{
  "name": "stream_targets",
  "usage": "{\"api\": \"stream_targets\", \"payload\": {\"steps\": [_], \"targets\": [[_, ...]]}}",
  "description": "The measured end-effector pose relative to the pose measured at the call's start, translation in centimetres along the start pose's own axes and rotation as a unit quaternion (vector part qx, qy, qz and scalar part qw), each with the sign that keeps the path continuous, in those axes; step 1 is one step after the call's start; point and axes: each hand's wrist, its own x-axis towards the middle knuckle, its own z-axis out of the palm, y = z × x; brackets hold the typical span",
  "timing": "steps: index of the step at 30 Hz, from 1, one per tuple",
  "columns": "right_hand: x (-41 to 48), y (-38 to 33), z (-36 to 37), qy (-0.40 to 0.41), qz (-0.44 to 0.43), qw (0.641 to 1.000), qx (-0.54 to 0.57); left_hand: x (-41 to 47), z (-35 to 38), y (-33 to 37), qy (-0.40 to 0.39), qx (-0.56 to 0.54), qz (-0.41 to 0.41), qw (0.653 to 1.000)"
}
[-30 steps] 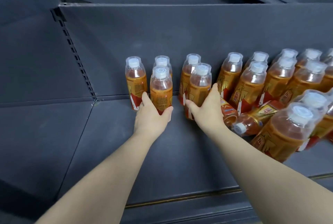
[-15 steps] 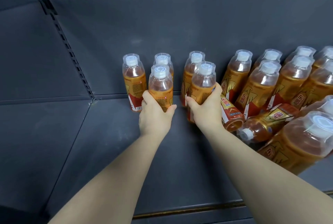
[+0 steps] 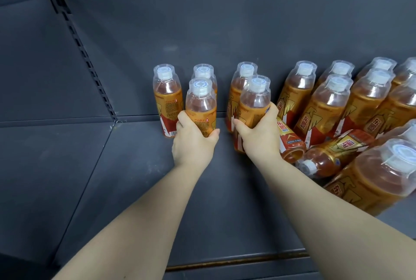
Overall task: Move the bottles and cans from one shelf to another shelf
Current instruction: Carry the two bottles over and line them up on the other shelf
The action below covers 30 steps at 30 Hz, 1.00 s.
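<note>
Grey shelf (image 3: 135, 178): left hand (image 3: 193, 142), right hand (image 3: 258, 135) each grip amber bottles (image 3: 200, 105), seemingly upright.

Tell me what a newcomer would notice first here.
Two bare hands meet at centre, each wrapped round an upright orange bottle: the left hand on the left front bottle, the right hand on the right front bottle. To the right, a crowd of matching bottles stands on the dark grey shelf, with a fallen bottle lying on its side before them.
</note>
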Motion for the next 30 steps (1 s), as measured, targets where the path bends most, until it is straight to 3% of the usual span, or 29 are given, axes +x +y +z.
{"api": "stream_targets", "payload": {"steps": [19, 30], "targets": [[-7.3, -2.4, -2.3, -0.105, -0.062, 0.992, 0.017, -7.7, -6.0, -1.0, 0.037, -0.014, -0.025, 0.999], [-14.4, -4.7, -3.9, -0.111, -0.056, 0.992, 0.022, -13.1, -10.9, -4.0, 0.04, -0.006, -0.033, 0.999]]}}
